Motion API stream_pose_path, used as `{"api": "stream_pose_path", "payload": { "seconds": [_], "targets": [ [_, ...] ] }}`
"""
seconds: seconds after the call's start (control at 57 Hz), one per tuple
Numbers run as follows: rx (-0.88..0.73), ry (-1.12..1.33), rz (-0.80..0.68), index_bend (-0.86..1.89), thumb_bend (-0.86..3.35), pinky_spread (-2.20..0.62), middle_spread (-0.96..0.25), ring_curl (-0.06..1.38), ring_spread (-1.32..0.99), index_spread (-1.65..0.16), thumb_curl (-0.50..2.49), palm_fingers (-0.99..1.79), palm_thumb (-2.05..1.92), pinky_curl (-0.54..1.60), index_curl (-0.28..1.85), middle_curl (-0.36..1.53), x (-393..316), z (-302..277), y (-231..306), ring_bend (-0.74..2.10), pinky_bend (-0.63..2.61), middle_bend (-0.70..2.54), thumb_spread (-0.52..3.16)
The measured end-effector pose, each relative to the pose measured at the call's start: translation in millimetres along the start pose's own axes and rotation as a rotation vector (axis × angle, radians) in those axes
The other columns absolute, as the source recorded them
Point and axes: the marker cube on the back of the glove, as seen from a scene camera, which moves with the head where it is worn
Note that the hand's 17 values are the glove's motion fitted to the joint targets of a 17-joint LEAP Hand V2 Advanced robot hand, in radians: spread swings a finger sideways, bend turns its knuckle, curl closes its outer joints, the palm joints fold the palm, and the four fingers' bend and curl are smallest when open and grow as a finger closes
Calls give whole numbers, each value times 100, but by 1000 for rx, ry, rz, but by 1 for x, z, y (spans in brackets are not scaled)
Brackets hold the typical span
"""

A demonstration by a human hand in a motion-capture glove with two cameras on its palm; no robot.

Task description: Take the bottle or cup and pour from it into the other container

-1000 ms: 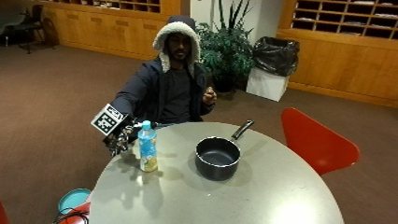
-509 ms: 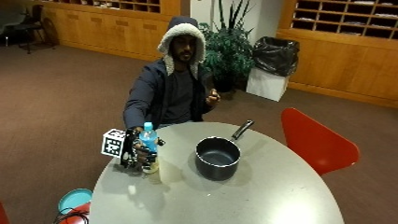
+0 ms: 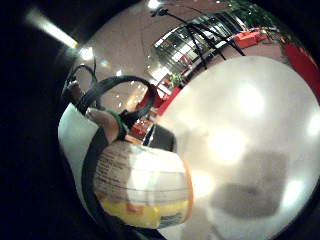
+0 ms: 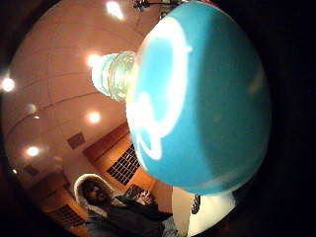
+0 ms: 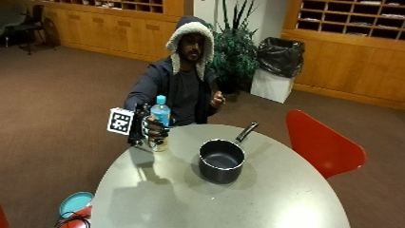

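Observation:
In the outside view my gloved right hand (image 5: 145, 130) grips a clear bottle (image 5: 159, 124) around its middle. The bottle has a blue label, a light blue cap and yellowish liquid in its lower part. It is upright and hangs a little above the round grey table (image 5: 265, 199) near the far left edge. A black saucepan (image 5: 221, 161) stands on the table to the right of the bottle, apart from it, with its handle (image 5: 246, 132) pointing to the back right. The blue label (image 4: 197, 98) and cap (image 4: 113, 74) fill the thumb side view. The little finger side view shows the bottle's lower part (image 3: 145, 185) over the table (image 3: 240, 120).
The person's bare left hand (image 5: 217, 99) is raised near the chest, off the table. A red chair (image 5: 319, 142) stands at the table's right side. A teal round thing (image 5: 76, 204) lies low at the front left, beside the table.
My hand has closed around the bottle and lifted it off the table, a little toward the saucepan. The saucepan has not moved.

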Motion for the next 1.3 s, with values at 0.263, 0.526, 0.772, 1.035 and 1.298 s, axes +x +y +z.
{"api": "stream_pose_path", "payload": {
  "seconds": [0.263, 0.526, 0.772, 1.035, 1.298],
  "targets": [
    [-119, 267, 14, 12, -4, -11, -21, 43, -17, -28, 56, 120, 99, 38, 28, 46, -48, 55, -26, 66, 44, 43, 53],
    [-395, 640, 83, 12, -3, -10, -22, 42, -16, -28, 57, 119, 99, 38, 29, 46, -41, 114, -12, 64, 43, 42, 53],
    [-618, 1012, -27, 12, -4, -8, -24, 42, -16, -29, 56, 120, 100, 37, 29, 44, -29, 151, -17, 63, 41, 41, 54],
    [-786, 1447, -152, 13, -4, -10, -29, 41, -19, -29, 50, 121, 87, 37, 30, 43, -35, 171, -39, 63, 40, 42, 82],
    [-836, 1630, -242, 15, -3, -11, -33, 41, -20, -29, 47, 122, 87, 37, 33, 42, -33, 189, -36, 61, 40, 37, 88]
  ]
}}
